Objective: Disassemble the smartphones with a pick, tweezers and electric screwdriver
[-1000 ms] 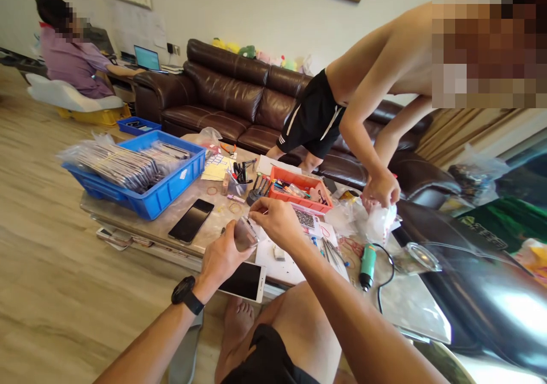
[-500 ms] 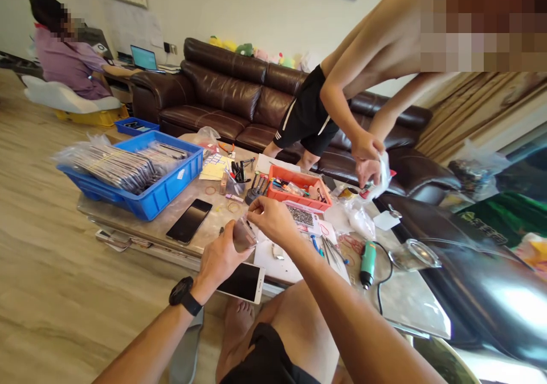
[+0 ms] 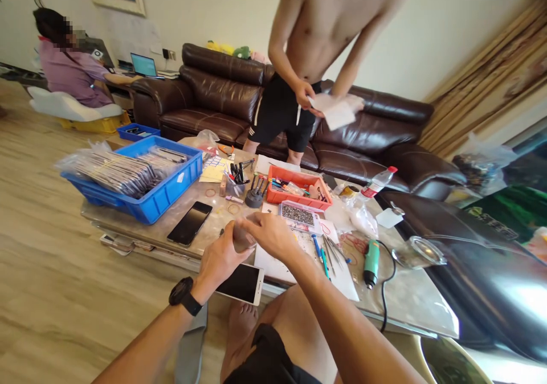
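Observation:
My left hand (image 3: 220,257), with a black watch on its wrist, is closed round a small phone-like device (image 3: 243,240) held over the table's near edge. My right hand (image 3: 268,233) has its fingers pinched on the top of that same device. A white phone (image 3: 241,283) lies face up just below my hands. A black phone (image 3: 190,223) lies to the left on the table.
A blue bin (image 3: 164,191) of bagged phones sits at the left, an orange tray (image 3: 299,187) of tools in the middle, and a teal tool with a cord (image 3: 371,262) at the right. A shirtless person (image 3: 307,48) stands behind the table holding a white bag. Another person (image 3: 70,65) sits at far left.
The person across the table has straightened up and lifted a white bag off the table. My right hand has dropped onto the device in my left hand.

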### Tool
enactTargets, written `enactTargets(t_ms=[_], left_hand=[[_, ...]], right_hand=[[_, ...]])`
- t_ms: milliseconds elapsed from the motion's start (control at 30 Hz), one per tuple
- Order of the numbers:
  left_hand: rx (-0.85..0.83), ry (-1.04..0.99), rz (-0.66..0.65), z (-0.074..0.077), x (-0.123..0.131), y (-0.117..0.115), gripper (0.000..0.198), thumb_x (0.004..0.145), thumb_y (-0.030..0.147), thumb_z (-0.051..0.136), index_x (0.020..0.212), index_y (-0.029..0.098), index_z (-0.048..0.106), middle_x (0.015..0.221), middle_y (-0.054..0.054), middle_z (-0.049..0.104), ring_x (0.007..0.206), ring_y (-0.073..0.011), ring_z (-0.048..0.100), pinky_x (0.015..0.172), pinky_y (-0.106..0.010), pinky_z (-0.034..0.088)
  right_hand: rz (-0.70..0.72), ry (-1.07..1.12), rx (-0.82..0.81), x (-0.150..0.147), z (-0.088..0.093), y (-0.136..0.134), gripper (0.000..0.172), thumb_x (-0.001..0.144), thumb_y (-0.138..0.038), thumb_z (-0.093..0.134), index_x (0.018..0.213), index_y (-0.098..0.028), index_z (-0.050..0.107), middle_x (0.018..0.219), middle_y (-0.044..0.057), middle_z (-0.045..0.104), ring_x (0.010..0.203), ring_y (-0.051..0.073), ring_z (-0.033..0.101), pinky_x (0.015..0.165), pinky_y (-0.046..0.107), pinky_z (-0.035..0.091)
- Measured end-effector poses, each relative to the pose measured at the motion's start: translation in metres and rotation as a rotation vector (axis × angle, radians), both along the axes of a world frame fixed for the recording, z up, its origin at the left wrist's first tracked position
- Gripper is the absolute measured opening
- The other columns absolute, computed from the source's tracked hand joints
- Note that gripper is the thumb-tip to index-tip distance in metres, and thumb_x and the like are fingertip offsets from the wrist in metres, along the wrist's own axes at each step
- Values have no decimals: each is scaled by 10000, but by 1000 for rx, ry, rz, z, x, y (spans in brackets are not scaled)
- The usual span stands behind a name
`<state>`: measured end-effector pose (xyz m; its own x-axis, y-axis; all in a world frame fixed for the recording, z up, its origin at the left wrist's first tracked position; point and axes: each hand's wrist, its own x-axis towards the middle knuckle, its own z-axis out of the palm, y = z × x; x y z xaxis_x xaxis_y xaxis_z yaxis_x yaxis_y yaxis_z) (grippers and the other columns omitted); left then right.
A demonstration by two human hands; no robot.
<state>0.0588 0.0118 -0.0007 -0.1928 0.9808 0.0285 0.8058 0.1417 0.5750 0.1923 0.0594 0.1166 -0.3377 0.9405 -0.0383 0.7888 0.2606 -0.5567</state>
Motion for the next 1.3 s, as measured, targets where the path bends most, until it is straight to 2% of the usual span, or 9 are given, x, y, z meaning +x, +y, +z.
enactTargets(t_ms=[100,267,433,533,667,800,900,1100,1300], left_hand=[[17,-24,-57,3,-1,0,850,858,481,785,1563,220,387,1181,-151,778,1093,-349,751,824,-357,522],[75,-158,-68,10,-18,-3,808,877,488,754,1572,247,419,1076,-78,765,1010,-291,735,856,-334,498],[61,-421,50,-2,-46,-24,564,920,702,519,1078,209,743,953,-86,743,985,-292,695,891,-363,507],[-89,-658,137,-19,-45,-53,759,870,873,383,755,205,726,726,-83,706,781,-285,686,712,-366,528],[-309,-1005,251,-32,-27,-100,784,794,925,477,720,179,706,657,-52,662,556,-177,592,530,-289,459],[-358,-1249,368,-30,-17,-127,670,597,811,815,766,174,693,592,13,577,468,-112,491,442,-228,365],[-284,-1377,424,-21,-18,-128,627,492,688,943,797,207,682,649,31,621,559,-123,571,524,-232,467],[-185,-1458,374,16,-2,-115,480,673,473,952,1025,215,752,958,-21,785,838,-179,710,759,-268,567],[-160,-1471,249,43,38,-106,382,748,405,921,1012,178,764,896,-52,790,778,-189,721,687,-254,564]], right_hand=[[-92,76,-20,6,-13,-1,259,840,-309,751,640,-181,650,735,95,729,818,263,706,718,311,445],[-322,377,-164,25,-47,16,333,982,-281,576,673,-180,647,694,74,711,732,224,728,671,299,539],[-540,771,-337,18,-91,17,302,1086,-340,476,1055,-133,692,1014,109,756,896,204,745,725,320,627],[-585,930,-428,-7,-111,11,308,1038,-381,628,1243,-152,660,1202,97,709,1004,220,721,847,407,627],[-556,1011,-540,-40,-124,-4,373,1020,-367,662,1340,-179,626,1337,111,654,1114,256,688,927,467,604],[-432,922,-738,-46,-128,-27,361,1018,-365,667,1323,-177,632,1300,102,668,1076,243,697,901,452,613],[-330,834,-811,-29,-123,-42,241,1010,-342,674,1120,-130,703,1081,83,732,886,194,718,778,358,612],[-200,906,-702,29,-97,-77,464,1037,-515,510,931,-116,721,814,73,750,714,157,700,658,256,530],[-36,796,-429,68,-77,-121,397,943,-498,638,727,-167,674,659,19,649,638,168,619,598,264,466]])
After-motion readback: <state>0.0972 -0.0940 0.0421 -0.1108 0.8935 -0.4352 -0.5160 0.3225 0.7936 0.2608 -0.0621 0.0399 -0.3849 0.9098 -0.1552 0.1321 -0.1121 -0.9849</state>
